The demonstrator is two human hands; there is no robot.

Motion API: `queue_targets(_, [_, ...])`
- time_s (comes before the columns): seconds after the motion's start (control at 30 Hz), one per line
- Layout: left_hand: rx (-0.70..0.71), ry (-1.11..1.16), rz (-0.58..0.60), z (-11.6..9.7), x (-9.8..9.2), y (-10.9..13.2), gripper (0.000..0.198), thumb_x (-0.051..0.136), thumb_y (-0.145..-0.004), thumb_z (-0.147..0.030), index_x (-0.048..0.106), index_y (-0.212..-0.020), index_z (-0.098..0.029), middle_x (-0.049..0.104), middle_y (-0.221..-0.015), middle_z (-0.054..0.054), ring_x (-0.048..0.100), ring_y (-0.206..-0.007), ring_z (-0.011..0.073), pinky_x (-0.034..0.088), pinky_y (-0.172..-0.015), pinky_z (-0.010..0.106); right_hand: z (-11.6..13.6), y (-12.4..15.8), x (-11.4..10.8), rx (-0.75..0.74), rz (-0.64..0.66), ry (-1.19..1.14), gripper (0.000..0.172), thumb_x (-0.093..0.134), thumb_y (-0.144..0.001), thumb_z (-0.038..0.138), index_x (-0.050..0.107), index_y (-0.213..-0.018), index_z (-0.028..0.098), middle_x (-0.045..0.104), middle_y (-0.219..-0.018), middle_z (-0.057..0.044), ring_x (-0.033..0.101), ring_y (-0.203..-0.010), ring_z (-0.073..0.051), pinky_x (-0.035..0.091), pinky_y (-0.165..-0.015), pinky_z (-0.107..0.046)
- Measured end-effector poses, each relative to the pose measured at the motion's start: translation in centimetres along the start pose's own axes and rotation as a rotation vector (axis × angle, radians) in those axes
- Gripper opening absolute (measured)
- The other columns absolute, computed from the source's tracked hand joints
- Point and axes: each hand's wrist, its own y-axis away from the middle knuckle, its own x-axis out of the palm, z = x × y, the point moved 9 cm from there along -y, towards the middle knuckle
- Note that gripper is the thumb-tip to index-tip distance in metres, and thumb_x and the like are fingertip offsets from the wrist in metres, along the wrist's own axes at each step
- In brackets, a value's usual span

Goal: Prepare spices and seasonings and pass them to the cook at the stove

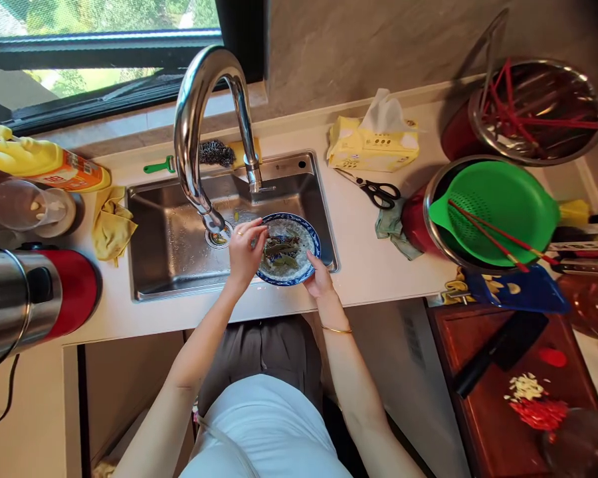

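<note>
A blue-rimmed plate (303, 249) is over the front right of the metal sink (179, 272). My right hand (319, 275) grips its right edge, thumb on the rim. In the plate lie greenish-brown dried leaves (282, 250) that look like bay leaves, with small dark pieces, in what looks like water. My left hand (246, 249) is at the plate's left edge, fingertips pinched together above it; what they hold, if anything, is too small to make out. The curved chrome faucet (184, 133) arches over the sink, its spout just left of my left hand.
Right of the sink are a tissue box (373, 143), black scissors (379, 192) and a green colander (503, 212) with red chopsticks. A cleaver (508, 338) lies on the cutting board (458, 318) beside chopped garlic and red pepper. At left are a yellow bottle (44, 159) and a cloth (112, 226).
</note>
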Motion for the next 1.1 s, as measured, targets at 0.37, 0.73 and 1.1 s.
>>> queue_targets(0.37, [-1.05, 1.179, -0.113, 9.3, 11.8, -9.4, 0.016, 0.045, -0.095, -0.024, 0.058, -0.094, -0.014, 0.062, -0.088, 0.007, 0.066, -0.089, 0.0158, 0.053, -0.089, 0.033, 0.3, 0.2, -3.0, -0.011, -0.08, -0.034, 0.027, 0.079, -0.066, 0.035, 0.069, -0.089, 0.025, 0.077, -0.1, -0.001, 0.064, -0.115, -0.027, 0.056, -0.096, -0.042])
queue_targets(0.73, [-0.52, 0.786, 0.067, 7.7, 10.7, -11.2, 0.021, 0.048, -0.097, -0.035, 0.06, -0.098, -0.018, 0.067, -0.103, 0.008, 0.059, -0.114, 0.0205, 0.044, -0.104, 0.04, 1.6, 1.2, -3.8, -0.07, -0.09, -0.057, 0.032, 0.08, -0.065, 0.039, 0.072, -0.092, 0.024, 0.076, -0.106, 0.0, 0.063, -0.118, -0.026, 0.053, -0.099, -0.04])
queue_targets(1.1, [0.344, 0.062, 0.492, -1.6, 9.2, 2.5, 0.058, 0.036, -0.099, -0.045, 0.036, -0.146, -0.012, 0.044, -0.15, 0.019, 0.037, -0.143, 0.027, 0.032, -0.117, 0.048, 2.4, 2.0, -3.0, -0.044, -0.071, 0.09, 0.031, 0.079, -0.067, 0.039, 0.073, -0.093, 0.024, 0.077, -0.102, -0.001, 0.064, -0.117, -0.027, 0.054, -0.099, -0.041])
